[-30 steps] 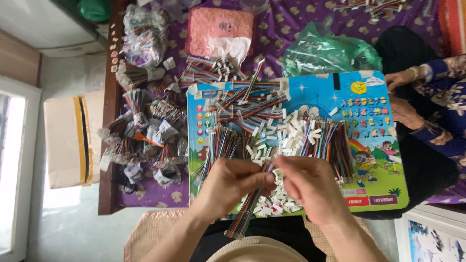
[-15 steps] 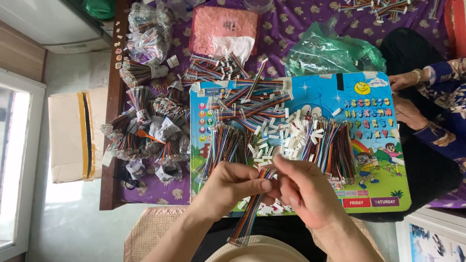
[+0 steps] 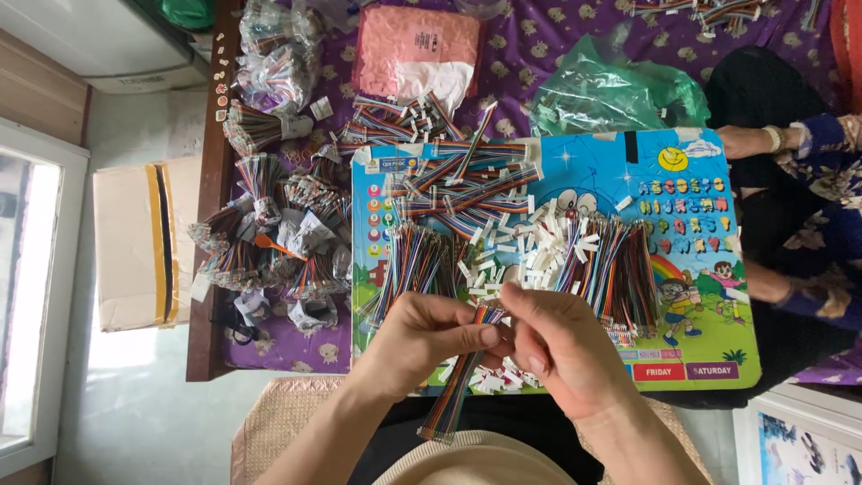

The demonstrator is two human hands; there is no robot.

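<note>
Two hands meet low in the view, above the near edge of a colourful picture board (image 3: 691, 207) that lies on the tabletop (image 3: 208, 296). The left hand (image 3: 422, 337) and the right hand (image 3: 561, 350) both pinch the upper end of one bundle of rainbow wires (image 3: 453, 395), each grip clenched on it with thumb and fingertips. The bundle's long axis runs on a slant: its held end points up and away toward the board, and its free end points down toward the person, slightly to the left, hanging past the board's edge. The held end is partly hidden between the fingers. On the board lie further wire bundles (image 3: 422, 260), fanned side by side, and a loose heap of small white connectors (image 3: 539, 242) between them. To the left, on the purple cloth (image 3: 287, 346), sit tied bunches of wires (image 3: 269, 233) with paper tags. A pink bag (image 3: 417, 40) and a green plastic bag (image 3: 611, 94) lie beyond the board. A cardboard box (image 3: 135, 242) stands on the floor at the left. Another person's arm (image 3: 808, 144), in a patterned sleeve, rests at the right edge.
</note>
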